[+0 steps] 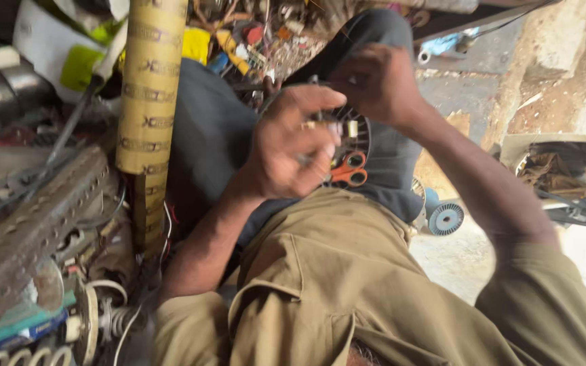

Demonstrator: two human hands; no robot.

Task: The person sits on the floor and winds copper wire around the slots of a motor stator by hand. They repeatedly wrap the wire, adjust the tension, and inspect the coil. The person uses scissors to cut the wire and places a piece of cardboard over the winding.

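My left hand (pixel 286 146) grips the near side of a round black slotted motor part (pixel 355 139) held above my lap. My right hand (pixel 374 81) is closed on its far upper edge. The frame is blurred by motion, so the finger positions are unclear. Orange-handled scissors (pixel 348 169) lie just under the part on my dark grey trousers (pixel 388 156). My khaki shirt (pixel 334 285) fills the bottom of the view.
A yellow patterned roll (pixel 149 88) stands upright at the left. A perforated metal bar (pixel 35 224), springs and wires pile up at the lower left. A blue spool (pixel 445 218) lies on the concrete floor at the right, near a box of scraps (pixel 564 169).
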